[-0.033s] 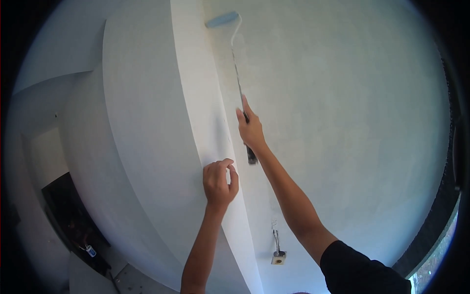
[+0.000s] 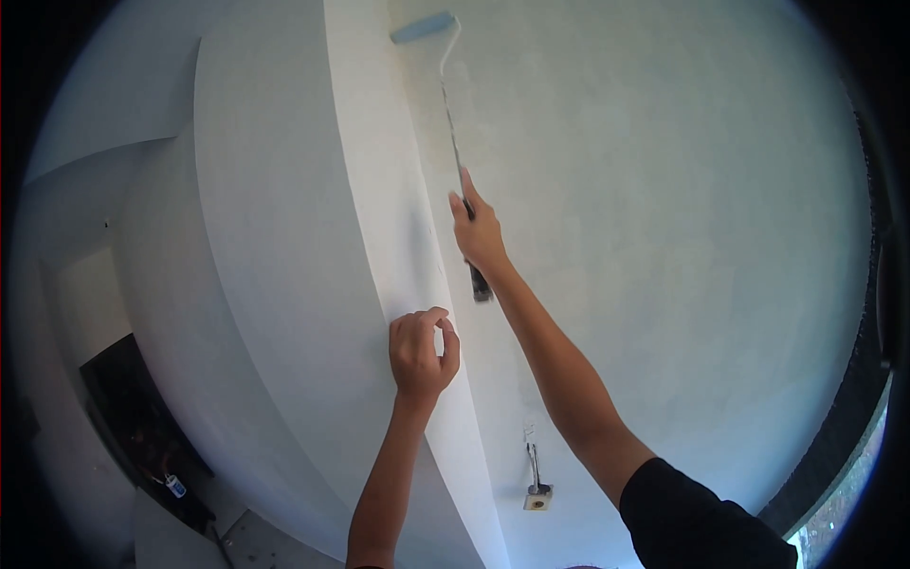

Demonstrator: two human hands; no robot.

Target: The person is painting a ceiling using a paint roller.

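My right hand point(image 2: 481, 232) is closed around the black handle of a paint roller point(image 2: 424, 28), with the index finger stretched along its shaft. The light blue roller sleeve is high up, against the pale wall point(image 2: 664, 237) beside the inner corner with a white pillar point(image 2: 379, 171). A thin, paint-spattered rod with a white bend joins sleeve to handle. Lower down, my left hand point(image 2: 417, 351) is raised by the pillar's edge, holding nothing. Its fingers curl loosely, and a gap shows between them and the thumb. Whether it touches the pillar I cannot tell.
Low on the wall is an electrical box point(image 2: 537, 497) with a short conduit above it. A dark doorway point(image 2: 142, 417) stands at the far left, with a small blue and white container point(image 2: 175, 486) near it. A dark-framed opening point(image 2: 834, 427) curves along the right.
The roller and my right hand have shifted slightly up and to the left. My left hand keeps its curled pose, almost in the same place.
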